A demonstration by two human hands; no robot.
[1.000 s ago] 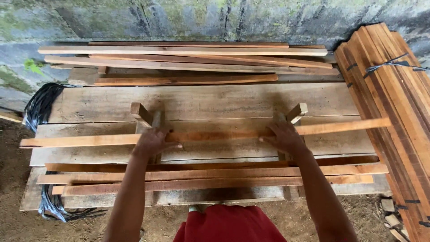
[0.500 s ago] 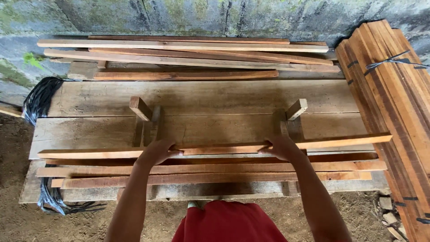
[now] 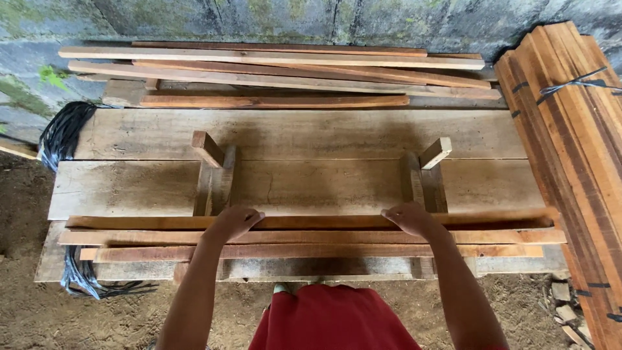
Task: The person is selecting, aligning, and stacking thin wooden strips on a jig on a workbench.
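- hands on a long wooden slat (image 3: 311, 221), lying crosswise near the front edge of the bench (image 3: 291, 133), which is made of wide rough planks
- left hand (image 3: 234, 221) rests palm down on the slat, left of middle, fingers curled over its far edge; grip loosely closed on the slat, pressing more than pinching
- right hand (image 3: 409, 218) same on the right part, fingers bent over the slat top, grip closed on it
- slat sits on top of a small stack of similar slats (image 3: 311, 244), touching them, ends sticking out past both hands
- two upright wooden brackets (image 3: 212, 170) and (image 3: 424, 170) stand on the bench just behind the slat, one beyond each hand
- more long slats (image 3: 272, 65) piled at the far side against the mossy concrete wall (image 3: 311, 19)
- strapped bundle of boards (image 3: 570, 129) leans at right, well apart from the hands
- black cord coil (image 3: 61, 133) at left end of bench, more strands hanging lower left
- red clothing (image 3: 330, 321) at bottom, dirt floor (image 3: 39, 311) below
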